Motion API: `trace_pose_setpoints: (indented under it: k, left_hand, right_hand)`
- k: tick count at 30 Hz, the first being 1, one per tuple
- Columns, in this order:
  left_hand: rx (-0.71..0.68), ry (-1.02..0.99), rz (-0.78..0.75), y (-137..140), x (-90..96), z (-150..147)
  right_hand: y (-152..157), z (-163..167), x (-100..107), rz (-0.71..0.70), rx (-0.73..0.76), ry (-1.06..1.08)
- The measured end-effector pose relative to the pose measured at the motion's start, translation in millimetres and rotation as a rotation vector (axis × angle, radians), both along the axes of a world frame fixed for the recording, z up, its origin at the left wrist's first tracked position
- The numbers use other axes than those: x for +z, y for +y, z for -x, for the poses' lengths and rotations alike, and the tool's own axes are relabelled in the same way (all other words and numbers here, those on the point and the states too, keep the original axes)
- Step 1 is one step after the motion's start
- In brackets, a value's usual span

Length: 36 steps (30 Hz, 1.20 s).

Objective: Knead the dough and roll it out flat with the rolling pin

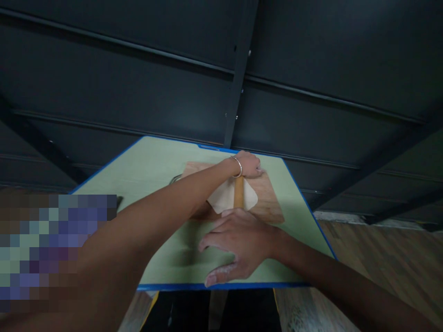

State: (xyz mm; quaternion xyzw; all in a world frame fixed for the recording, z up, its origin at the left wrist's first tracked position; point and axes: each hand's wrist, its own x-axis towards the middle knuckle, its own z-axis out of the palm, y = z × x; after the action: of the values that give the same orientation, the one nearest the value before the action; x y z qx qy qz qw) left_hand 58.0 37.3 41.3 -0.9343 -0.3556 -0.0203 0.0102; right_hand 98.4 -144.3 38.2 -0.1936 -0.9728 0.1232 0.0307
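Observation:
A wooden rolling pin [238,192] lies across a flat, pale sheet of dough [221,197], pointing away from me. My left hand [248,164], a bracelet on its wrist, is closed over the pin's far end; its fingertips are partly hidden. At the near end, my right hand [244,246] rests palm down against the pin, thumb and index finger stretched apart. White powder shows on its thumb and fingers. Under the dough is a wooden board [272,203], partly covered by my left forearm.
The board rests on a pale green table [162,157] with a blue edge. A thin metal loop [175,179] shows at the board's left. Dark metal panels [173,101] rise behind the table. Wooden flooring [380,253] shows at right; a pixelated patch covers the lower left.

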Motion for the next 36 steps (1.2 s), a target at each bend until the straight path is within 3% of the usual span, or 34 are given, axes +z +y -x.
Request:
trace_pose_setpoints:
  k: [24, 36]
  left_hand:
    - [0.113, -0.016, -0.083, 1.8, 0.9, 25.6]
    - [0.2, -0.014, -0.038, -6.9, 2.4, 18.9]
  right_hand:
    - [5.8, 14.4, 5.9, 0.087, 0.008, 0.003]
    - [7.3, 23.0, 12.5, 0.099, 0.032, -0.002]
